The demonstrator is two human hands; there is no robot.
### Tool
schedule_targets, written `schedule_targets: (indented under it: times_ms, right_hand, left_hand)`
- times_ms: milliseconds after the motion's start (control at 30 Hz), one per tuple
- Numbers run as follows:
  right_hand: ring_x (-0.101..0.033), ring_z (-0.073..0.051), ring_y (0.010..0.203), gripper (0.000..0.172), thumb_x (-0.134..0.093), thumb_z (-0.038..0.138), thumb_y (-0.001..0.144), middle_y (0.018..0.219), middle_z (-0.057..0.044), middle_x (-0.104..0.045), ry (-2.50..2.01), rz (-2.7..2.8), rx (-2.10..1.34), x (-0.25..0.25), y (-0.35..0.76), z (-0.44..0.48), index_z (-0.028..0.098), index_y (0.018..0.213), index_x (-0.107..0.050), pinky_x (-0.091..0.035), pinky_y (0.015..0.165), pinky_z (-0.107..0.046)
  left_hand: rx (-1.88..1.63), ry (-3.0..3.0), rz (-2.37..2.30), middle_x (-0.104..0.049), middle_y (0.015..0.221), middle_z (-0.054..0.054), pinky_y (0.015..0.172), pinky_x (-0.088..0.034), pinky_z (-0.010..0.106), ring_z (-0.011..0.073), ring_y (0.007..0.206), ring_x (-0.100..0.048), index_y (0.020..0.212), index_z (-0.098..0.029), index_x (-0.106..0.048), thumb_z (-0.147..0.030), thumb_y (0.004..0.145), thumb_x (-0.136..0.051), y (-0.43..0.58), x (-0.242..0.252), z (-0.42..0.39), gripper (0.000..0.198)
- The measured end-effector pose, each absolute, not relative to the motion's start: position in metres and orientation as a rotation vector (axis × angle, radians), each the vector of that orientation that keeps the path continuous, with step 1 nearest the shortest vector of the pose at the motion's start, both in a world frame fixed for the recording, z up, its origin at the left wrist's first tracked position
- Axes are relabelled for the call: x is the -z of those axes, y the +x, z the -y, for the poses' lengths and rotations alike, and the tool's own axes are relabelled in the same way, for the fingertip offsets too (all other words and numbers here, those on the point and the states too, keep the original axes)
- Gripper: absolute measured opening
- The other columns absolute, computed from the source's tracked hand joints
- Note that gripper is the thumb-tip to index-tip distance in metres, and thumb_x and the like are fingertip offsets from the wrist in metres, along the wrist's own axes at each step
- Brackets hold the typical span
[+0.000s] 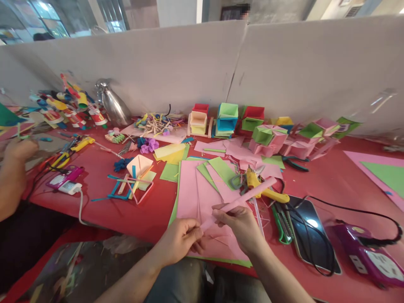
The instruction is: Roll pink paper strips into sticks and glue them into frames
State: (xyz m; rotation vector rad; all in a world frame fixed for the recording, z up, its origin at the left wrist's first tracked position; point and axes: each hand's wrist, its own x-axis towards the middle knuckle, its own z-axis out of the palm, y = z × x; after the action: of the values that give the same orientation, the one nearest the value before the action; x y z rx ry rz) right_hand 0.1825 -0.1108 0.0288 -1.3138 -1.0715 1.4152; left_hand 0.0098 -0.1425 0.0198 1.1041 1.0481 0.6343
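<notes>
Between my two hands is a narrow strip of pink paper, slanting up to the right. My left hand pinches its lower left end. My right hand grips it near the middle, thumb on top, and the far end sticks out past the fingers. Under both hands lie pink paper sheets stacked over green ones. Beyond the strip's upper end rests a yellow glue gun. Right of my right hand are a green-handled cutter and a phone with a black cable across it.
Several folded paper boxes stand along the grey partition. At left are a steel jug, a small paper-strip frame and a purple power strip. Another purple power strip lies right. A co-worker's hand is at far left.
</notes>
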Motion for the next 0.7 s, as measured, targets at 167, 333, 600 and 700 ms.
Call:
schedule_targets:
  times_ms: [167,333,600,700]
  right_hand:
    - [-0.053,-0.011,0.047,0.025,-0.079,0.035,0.051,0.053,-0.003,-0.063,-1.323,0.923,-1.337,-0.043,0.211,0.093,0.015,0.063,-0.071,-0.045,0.047,-0.024]
    - [-0.052,-0.01,0.045,0.025,-0.08,0.034,0.049,0.048,-0.002,-0.06,-1.302,0.86,-1.279,-0.05,0.228,0.088,0.014,0.058,-0.069,-0.042,0.045,-0.023]
    - [-0.054,-0.011,0.046,0.028,-0.078,0.039,0.054,0.054,-0.005,-0.063,-1.262,0.652,-1.227,-0.057,0.25,0.098,0.013,0.061,-0.07,-0.042,0.045,-0.024]
    - [-0.055,-0.011,0.045,0.028,-0.078,0.037,0.054,0.054,-0.004,-0.063,-1.235,0.625,-1.222,-0.056,0.248,0.104,0.012,0.064,-0.071,-0.043,0.044,-0.023]
  left_hand:
    - [-0.573,1.102,-1.042,-0.067,0.067,0.006,0.052,-0.046,0.021,0.0132,0.054,-0.063,0.072,-0.014,-0.055,-0.045,0.08,-0.052,-0.002,-0.025,0.143,0.032]
    - [-0.5,1.193,-1.021,-0.068,0.073,0.008,0.053,-0.046,0.021,0.0137,0.057,-0.064,0.075,-0.014,-0.055,-0.044,0.082,-0.048,-0.011,-0.035,0.14,0.032]
    - [-0.461,1.25,-1.078,-0.065,0.063,0.004,0.049,-0.044,0.021,0.0123,0.051,-0.06,0.077,-0.014,-0.053,-0.044,0.084,-0.045,-0.029,-0.035,0.141,0.032]
    - [-0.432,1.274,-1.089,-0.064,0.06,0.003,0.047,-0.041,0.019,0.0105,0.048,-0.057,0.078,-0.014,-0.054,-0.045,0.085,-0.044,-0.038,-0.04,0.138,0.033]
